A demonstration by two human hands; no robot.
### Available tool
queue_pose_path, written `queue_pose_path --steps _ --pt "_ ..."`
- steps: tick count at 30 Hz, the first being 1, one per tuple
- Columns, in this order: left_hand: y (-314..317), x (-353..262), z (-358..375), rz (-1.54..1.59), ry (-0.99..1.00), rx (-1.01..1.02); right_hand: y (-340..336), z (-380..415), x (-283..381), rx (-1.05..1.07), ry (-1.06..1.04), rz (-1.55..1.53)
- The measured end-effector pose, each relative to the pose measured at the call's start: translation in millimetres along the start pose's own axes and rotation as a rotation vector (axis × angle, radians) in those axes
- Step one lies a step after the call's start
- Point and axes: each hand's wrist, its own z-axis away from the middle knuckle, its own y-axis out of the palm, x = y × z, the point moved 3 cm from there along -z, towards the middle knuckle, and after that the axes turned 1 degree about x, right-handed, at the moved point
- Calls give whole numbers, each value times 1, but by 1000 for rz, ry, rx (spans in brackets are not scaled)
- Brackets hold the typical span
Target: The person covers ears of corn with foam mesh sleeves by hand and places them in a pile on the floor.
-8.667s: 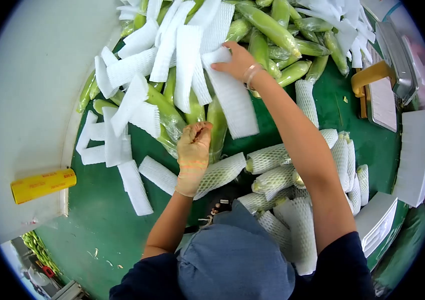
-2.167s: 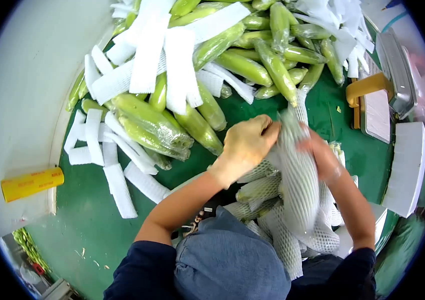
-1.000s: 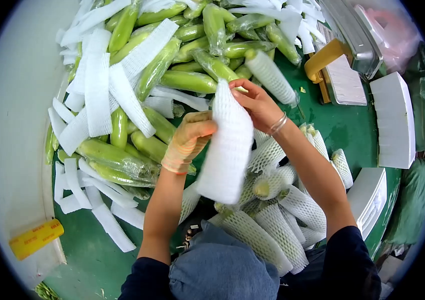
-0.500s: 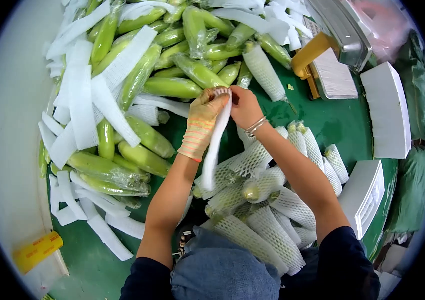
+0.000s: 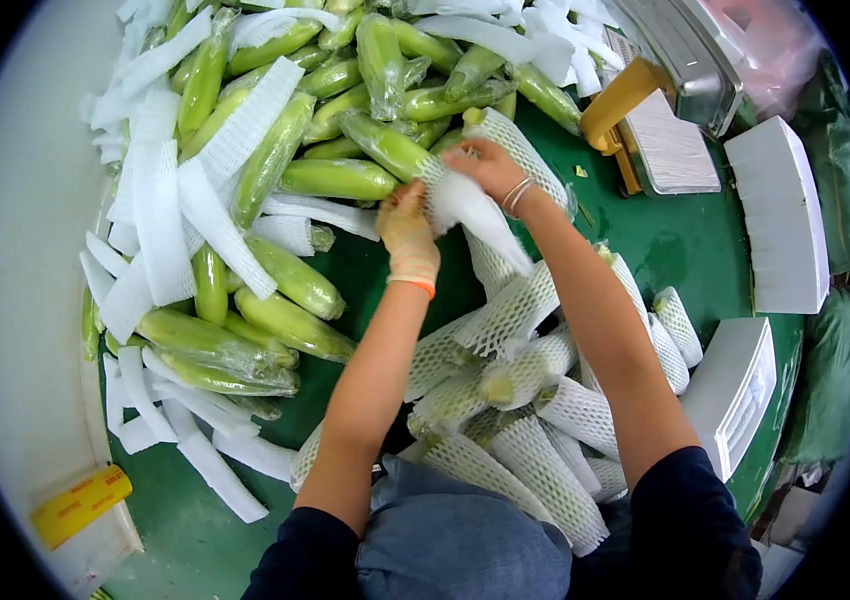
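A white foam net sleeve (image 5: 475,212) is stretched between my hands, around the lower end of a green, film-wrapped vegetable (image 5: 385,145). My left hand (image 5: 410,225), in a light glove with an orange cuff edge, has its fingers closed on the sleeve's left edge. My right hand (image 5: 487,168), bare and with bracelets at the wrist, grips the sleeve's upper right side; its fingertips are partly blurred. Just behind the right hand lies a netted vegetable (image 5: 520,150). Below the hands is a pile of netted vegetables (image 5: 530,370).
Film-wrapped green vegetables (image 5: 290,325) and loose foam sleeves (image 5: 160,215) cover the left and back of the green table (image 5: 670,245). On the right are a metal box (image 5: 710,75) with a yellow part and white foam blocks (image 5: 780,215). A yellow roll (image 5: 82,505) lies lower left.
The sleeve was a narrow strip hanging from both hands; now it is opened around the vegetable's end. My left hand moved slightly down, and my right hand moved slightly up.
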Motion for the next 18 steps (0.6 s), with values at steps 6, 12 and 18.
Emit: queue_pose_path --steps 6,12,18 --pt "2 -18 43 -280 -476 163 21 58 30 -36 -82 338" --pt "12 -122 189 -398 -374 290 28 173 118 143 -123 536" --pt "-18 -98 153 -275 -512 91 54 121 92 -6 -59 238"
